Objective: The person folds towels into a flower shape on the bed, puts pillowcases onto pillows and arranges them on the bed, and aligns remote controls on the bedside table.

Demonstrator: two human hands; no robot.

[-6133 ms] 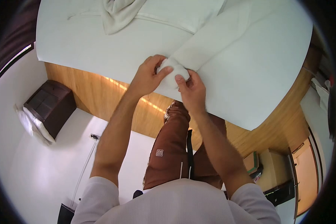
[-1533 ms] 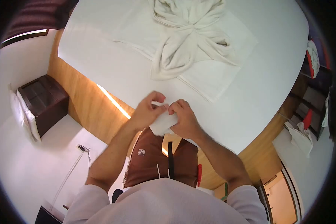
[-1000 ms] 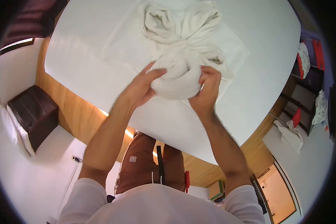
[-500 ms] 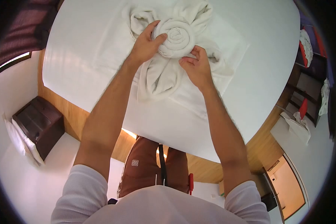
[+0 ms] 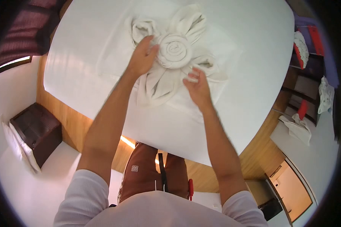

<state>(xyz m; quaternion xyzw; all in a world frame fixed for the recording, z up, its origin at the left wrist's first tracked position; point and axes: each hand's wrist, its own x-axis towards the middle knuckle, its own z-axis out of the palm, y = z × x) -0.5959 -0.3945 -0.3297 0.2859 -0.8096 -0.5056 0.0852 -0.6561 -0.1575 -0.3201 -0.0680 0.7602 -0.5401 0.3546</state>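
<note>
A round white coil of rolled cloth (image 5: 174, 51) lies at the centre of a flower-like arrangement of folded white towels (image 5: 161, 84) on the white bed (image 5: 140, 123). My left hand (image 5: 142, 56) is just left of the coil, fingers apart, holding nothing. Below and right of the coil is my right hand (image 5: 196, 84), its fingers spread and slightly curled over the lower right petal, with nothing in them. A flat white cloth lies under the petals.
A dark brown cabinet (image 5: 38, 130) stands at the left, white pillows beside it. Dark red curtains (image 5: 22, 32) hang at the upper left. On the right are dark shelves with cloths (image 5: 299, 128) and an open doorway (image 5: 291, 189). Wooden flooring borders the bed.
The coil was carried from near my body onto the middle of the folded towels. Both hands have since let go and moved slightly apart from it.
</note>
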